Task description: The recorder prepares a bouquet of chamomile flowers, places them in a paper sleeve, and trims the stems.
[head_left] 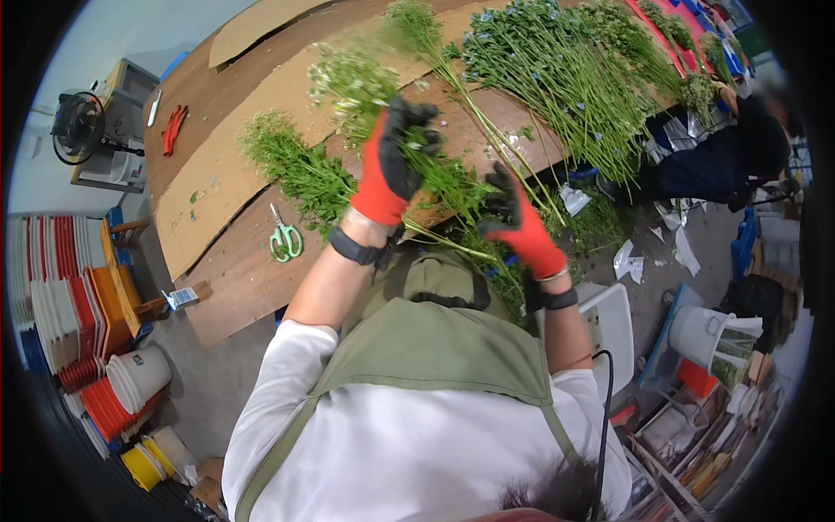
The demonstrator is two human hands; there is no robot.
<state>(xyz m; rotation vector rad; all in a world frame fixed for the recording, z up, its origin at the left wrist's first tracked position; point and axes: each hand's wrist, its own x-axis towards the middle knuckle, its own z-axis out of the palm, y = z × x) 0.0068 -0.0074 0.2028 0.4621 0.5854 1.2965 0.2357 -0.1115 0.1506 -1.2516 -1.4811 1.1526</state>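
My left hand (393, 170), in a red glove with black palm and fingers, is closed round a bunch of small white flowers (352, 87). Their blooms point up and left, slightly blurred. The leafy green stems (452, 187) run down from that hand toward my right hand (524, 228), gloved alike. Its fingers are apart beside the leaves; the stems' lower ends are partly hidden. Left of my left forearm lies another bunch of white flowers (291, 157) on the table. Green-handled scissors (284, 239) rest near it. Beyond my right hand, long loose stems (496, 130) lie across the table.
A large pile of blue-flowered stems (557, 87) overhangs the table's right edge. Cardboard (204, 213) covers part of the brown table (235, 300). Red gloves (174, 130) lie far left. Another person (739, 148) works at right. A white chair (613, 326) stands close to my right elbow.
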